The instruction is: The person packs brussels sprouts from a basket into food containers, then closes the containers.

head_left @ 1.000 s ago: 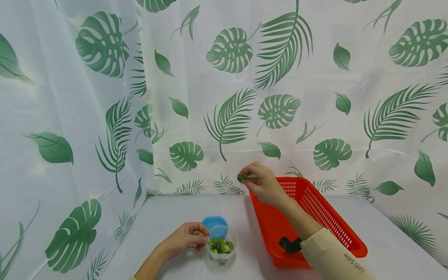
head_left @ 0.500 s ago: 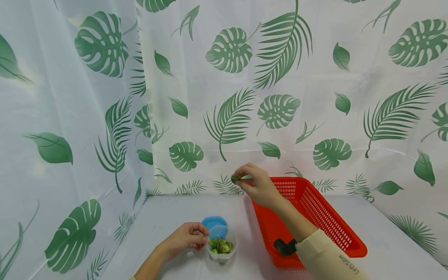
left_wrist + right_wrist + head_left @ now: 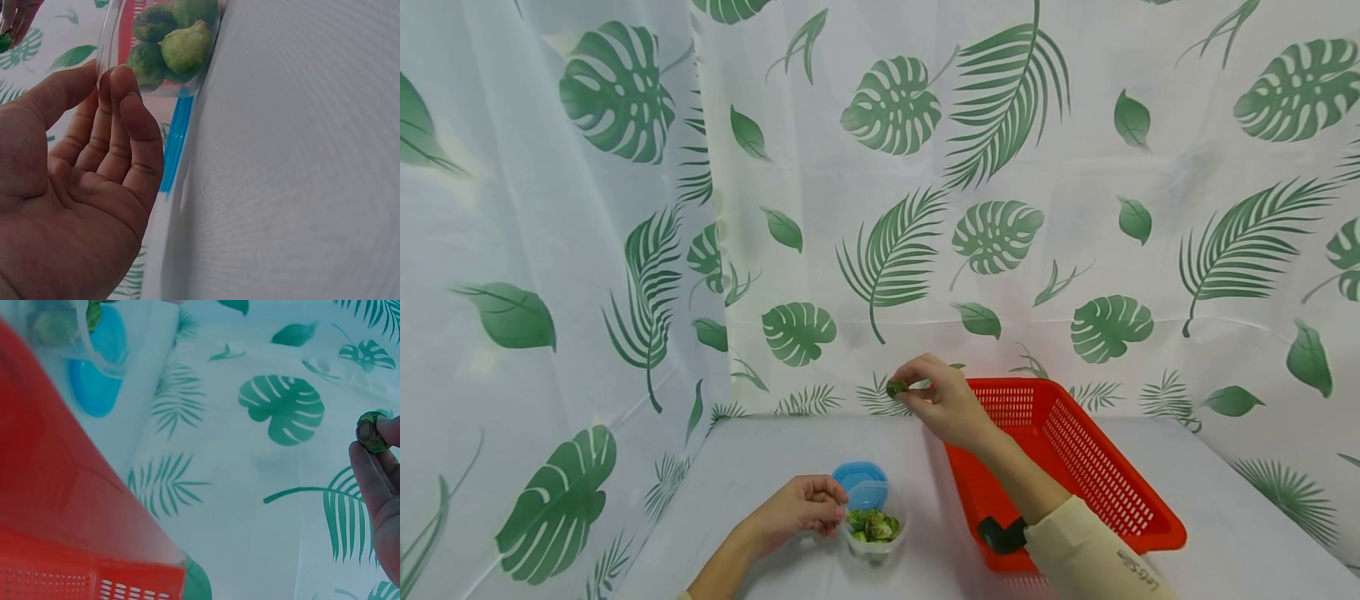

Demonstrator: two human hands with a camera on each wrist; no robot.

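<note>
My left hand (image 3: pixel 797 510) rests on the white cloth-covered surface (image 3: pixel 760 467), fingers relaxed and straight, tips touching the rim of the small clear plastic cup (image 3: pixel 875 533); it steadies the cup without gripping it. The cup stands near the surface's front edge, already holding several green Brussels sprouts (image 3: pixel 178 47). Just behind it lies a round blue plastic lid (image 3: pixel 859 481), off.

My right hand (image 3: pixel 943 404) is raised above the surface, left of the red perforated plastic basket (image 3: pixel 1075 467), pinching one small green sprout (image 3: pixel 897 388) between thumb and fingertips.

Judgement: filling is well along; this sprout is not yet in the cup, and the lid remains off. I cannot tell whether sprouts remain in the basket.
</note>
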